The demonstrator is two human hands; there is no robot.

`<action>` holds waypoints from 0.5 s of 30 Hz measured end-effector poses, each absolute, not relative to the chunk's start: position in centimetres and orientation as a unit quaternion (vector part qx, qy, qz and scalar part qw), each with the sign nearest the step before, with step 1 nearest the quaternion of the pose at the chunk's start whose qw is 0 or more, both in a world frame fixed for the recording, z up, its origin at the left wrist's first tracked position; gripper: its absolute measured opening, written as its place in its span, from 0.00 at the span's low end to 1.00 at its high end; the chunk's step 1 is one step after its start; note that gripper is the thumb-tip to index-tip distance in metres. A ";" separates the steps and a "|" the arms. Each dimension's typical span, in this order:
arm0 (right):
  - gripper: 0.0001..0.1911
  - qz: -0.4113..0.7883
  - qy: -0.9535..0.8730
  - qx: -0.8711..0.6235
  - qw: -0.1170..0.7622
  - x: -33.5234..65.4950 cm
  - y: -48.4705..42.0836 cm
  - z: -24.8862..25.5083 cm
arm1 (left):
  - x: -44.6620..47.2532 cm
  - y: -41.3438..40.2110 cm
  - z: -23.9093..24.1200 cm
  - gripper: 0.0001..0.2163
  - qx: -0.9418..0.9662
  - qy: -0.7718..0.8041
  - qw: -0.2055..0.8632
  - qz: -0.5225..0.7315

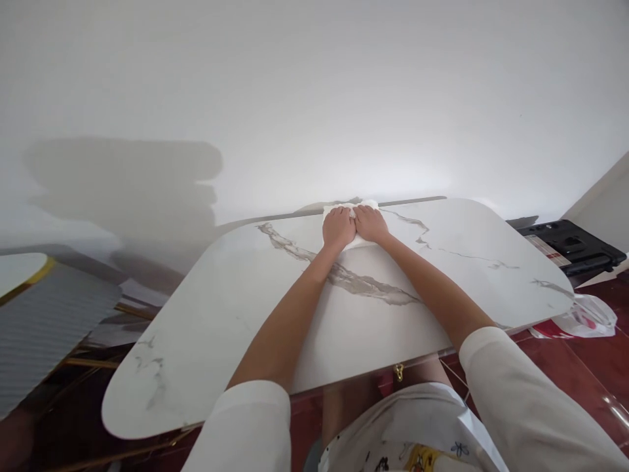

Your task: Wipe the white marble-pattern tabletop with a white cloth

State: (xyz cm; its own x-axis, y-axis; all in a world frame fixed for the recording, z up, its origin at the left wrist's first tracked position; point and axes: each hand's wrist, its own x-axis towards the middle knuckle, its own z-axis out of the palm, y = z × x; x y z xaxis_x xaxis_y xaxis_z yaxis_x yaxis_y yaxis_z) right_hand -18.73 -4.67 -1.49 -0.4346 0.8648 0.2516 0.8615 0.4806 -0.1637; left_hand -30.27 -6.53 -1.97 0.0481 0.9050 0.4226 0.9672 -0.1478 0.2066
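Note:
Side by side at the far edge of a white marble-patterned table (221, 314), my left hand (339, 226) and my right hand (370, 223) press down on a white cloth (360, 243). The fingers of both hands are bent over the cloth, and the hands nearly touch each other. Parts of the cloth show between the hands, behind the fingertips and below the palms; the rest is hidden under them. Both arms reach straight across the tabletop, which has grey-brown veins.
A white wall (314, 98) rises right behind the table. To the left stands a grey ribbed cabinet (54, 328) with a gold-edged white top. On the right are a black plastic case (570, 244) and a clear plastic bag (587, 318) on the red tiled floor (580, 367).

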 end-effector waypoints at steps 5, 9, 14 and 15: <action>0.22 0.006 -0.843 -0.513 0.159 -18.3 -8.3 -1.4 | -29.8 -9.8 -1.9 0.16 -0.730 -0.644 0.068 -0.218; 0.22 0.008 -0.843 -0.513 0.162 -17.8 -11.7 -1.2 | -29.4 -13.0 -1.7 0.15 -0.737 -0.641 0.072 -0.203; 0.22 0.011 -0.847 -0.509 0.152 -17.0 -16.8 -0.9 | -28.9 -17.8 -1.8 0.15 -0.748 -0.628 0.074 -0.200; 0.22 0.009 -0.847 -0.510 0.152 -16.8 -17.9 -0.9 | -28.8 -18.9 -1.9 0.15 -0.751 -0.625 0.072 -0.202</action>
State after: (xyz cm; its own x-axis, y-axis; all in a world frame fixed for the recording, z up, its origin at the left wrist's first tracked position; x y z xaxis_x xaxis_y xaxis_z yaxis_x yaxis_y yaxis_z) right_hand -16.83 -17.94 -0.86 -0.4340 0.8664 0.2470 0.8607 0.4798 -0.1704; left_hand -28.81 -18.92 -1.90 0.1375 0.9087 0.3943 0.9672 -0.2090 0.1443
